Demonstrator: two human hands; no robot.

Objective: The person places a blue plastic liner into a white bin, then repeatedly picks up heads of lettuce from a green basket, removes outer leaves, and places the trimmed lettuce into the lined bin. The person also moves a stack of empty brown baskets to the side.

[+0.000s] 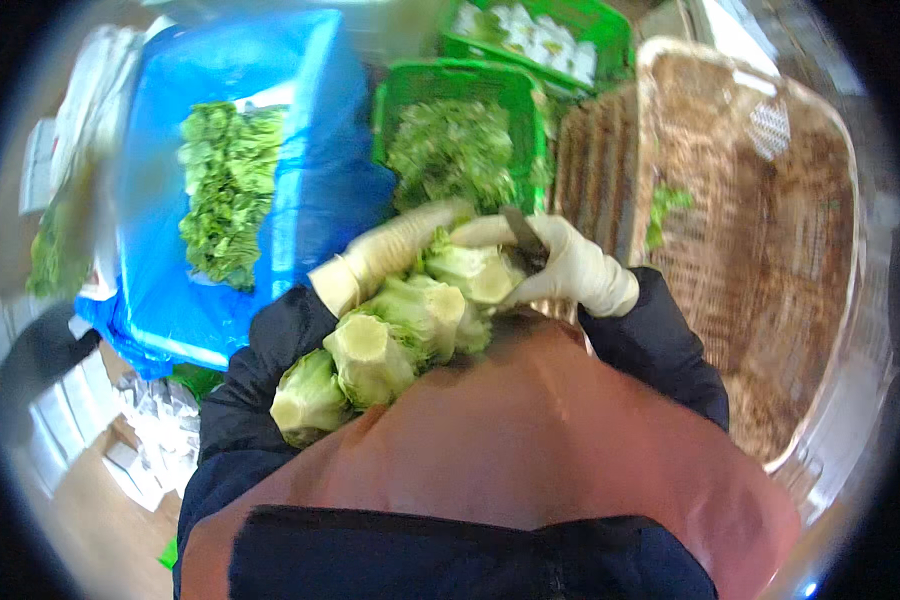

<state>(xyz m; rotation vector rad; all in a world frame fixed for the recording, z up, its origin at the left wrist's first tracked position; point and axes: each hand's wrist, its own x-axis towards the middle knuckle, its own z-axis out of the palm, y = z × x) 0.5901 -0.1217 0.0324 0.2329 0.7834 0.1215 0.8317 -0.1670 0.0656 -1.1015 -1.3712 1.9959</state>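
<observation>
Several lettuce heads (367, 345) with pale, cut stem ends turned towards me lie in a row along my left forearm, against my reddish-brown apron (457, 442). My left hand (397, 247), in a cream glove and blurred, curls round the far side of the row and supports it. In its matching glove, my right hand (570, 266) grips what looks like a dark-bladed knife (526, 238), its handle mostly hidden. The fingers of that hand also reach over the head at the right end (480, 274). The leaf tips of the heads are mostly out of sight.
Beyond my hands stands a green crate (536, 135) of loose leaves. Behind it is another green crate (607, 45) with white-ended produce. Blue plastic sheeting (165, 187) under stacked lettuce (229, 195) lies left. At right stands a large brown basket (757, 300) with leaf scraps.
</observation>
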